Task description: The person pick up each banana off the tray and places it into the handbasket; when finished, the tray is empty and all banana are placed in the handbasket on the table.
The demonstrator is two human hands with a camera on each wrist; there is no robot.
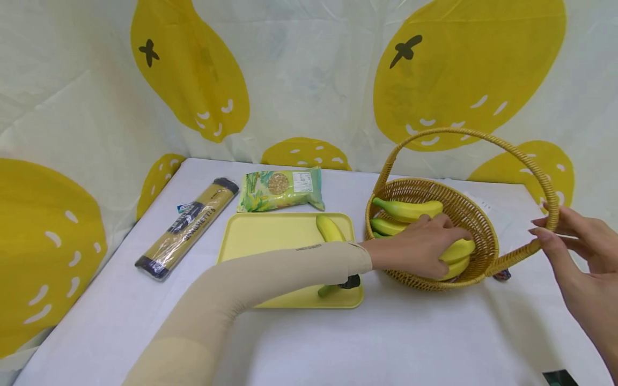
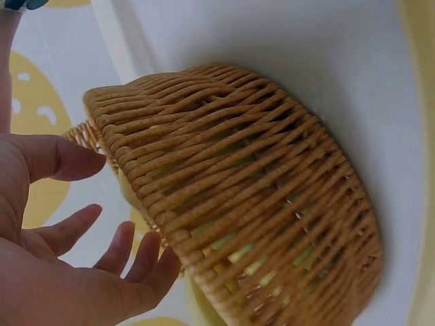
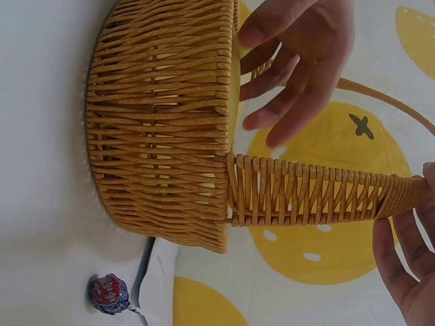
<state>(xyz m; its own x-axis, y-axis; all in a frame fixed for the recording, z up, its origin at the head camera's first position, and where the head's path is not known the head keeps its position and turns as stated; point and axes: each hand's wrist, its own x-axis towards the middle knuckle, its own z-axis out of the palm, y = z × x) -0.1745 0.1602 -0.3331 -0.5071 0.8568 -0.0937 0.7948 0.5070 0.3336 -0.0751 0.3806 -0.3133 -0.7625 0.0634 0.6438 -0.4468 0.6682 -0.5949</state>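
A wicker basket (image 1: 483,236) with a tall arched handle (image 1: 519,155) stands at the right of the table. Several yellow bananas (image 1: 410,210) lie inside it. My left hand (image 1: 417,244) reaches in over the bananas, covering part of them; in the left wrist view its fingers (image 2: 71,227) are spread and relaxed at the basket's rim, with nothing visible between them. My right hand (image 1: 586,262) pinches the right side of the handle between thumb and fingers. Left of the basket, a banana (image 1: 330,228) lies on a yellow tray (image 1: 265,230), partly hidden by my left forearm.
Behind the tray lies a green food packet (image 1: 280,190). A long spaghetti pack (image 1: 188,228) rests at the left. A wrapped lollipop (image 3: 109,293) lies beside the basket. Patterned cloth (image 1: 309,69) hangs behind the table.
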